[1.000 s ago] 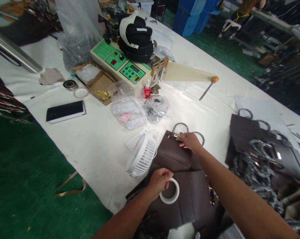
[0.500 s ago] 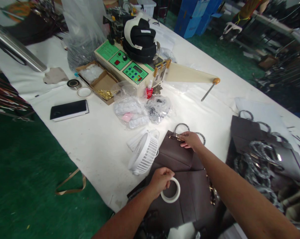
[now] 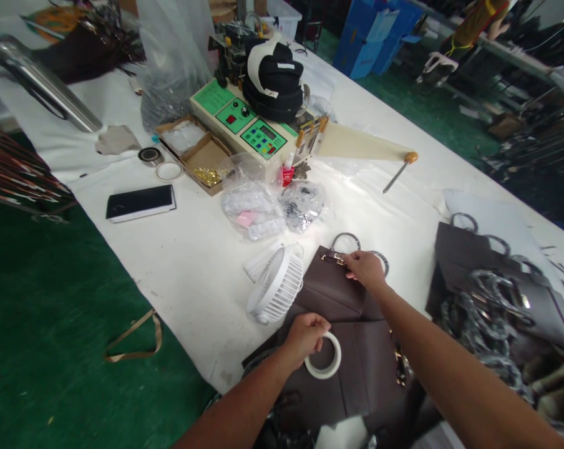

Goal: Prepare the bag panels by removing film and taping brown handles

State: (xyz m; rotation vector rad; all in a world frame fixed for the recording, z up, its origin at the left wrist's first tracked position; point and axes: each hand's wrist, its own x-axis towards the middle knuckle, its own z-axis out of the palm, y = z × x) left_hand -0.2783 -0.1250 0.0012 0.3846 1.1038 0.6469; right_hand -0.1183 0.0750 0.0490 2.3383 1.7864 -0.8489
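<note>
My left hand (image 3: pixel 307 337) is closed on a roll of white tape (image 3: pixel 323 374), held by its upper edge over a dark brown handbag (image 3: pixel 357 368). Farther out lies the upper part of a brown handbag (image 3: pixel 329 280), with round handles at its top edge. There my right hand (image 3: pixel 365 268) pinches at the small strap with a gold-coloured buckle (image 3: pixel 333 257); the fingertips partly cover it. More gold-coloured hardware (image 3: pixel 398 362) shows beside my right forearm.
A white fan (image 3: pixel 279 284) stands left of the bags. Beyond are plastic bags of parts (image 3: pixel 254 209), a control machine (image 3: pixel 244 125), an open carton (image 3: pixel 202 156) and a black notebook (image 3: pixel 141 202). More brown handbags (image 3: pixel 469 262) lie at right. A person (image 3: pixel 478 25) is in the background.
The view has shifted slightly, so the table's things appear a little farther right. Both hands keep nearly the same places, and the left still holds the tape roll.
</note>
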